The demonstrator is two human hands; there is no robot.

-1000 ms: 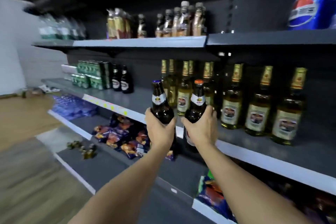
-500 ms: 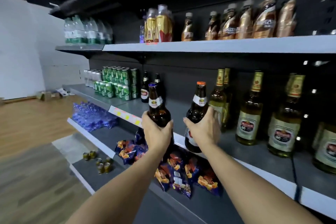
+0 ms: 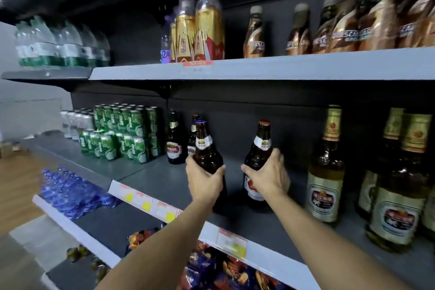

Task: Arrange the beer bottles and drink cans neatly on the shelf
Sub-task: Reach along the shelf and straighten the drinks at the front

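Brown glass is filling both hands: the left hand (image 3: 205,178) is gripping a blue-capped beer bottle (image 3: 207,150) and the right hand (image 3: 267,175) an orange-capped beer bottle (image 3: 257,162), both upright above the grey shelf (image 3: 164,183). Beyond the left hand two dark bottles (image 3: 175,143) are standing (beside green cans (image 3: 122,134)). Pushing too far could be risking a knock there, or against the gold-necked bottles (image 3: 326,172) outside the right hand.
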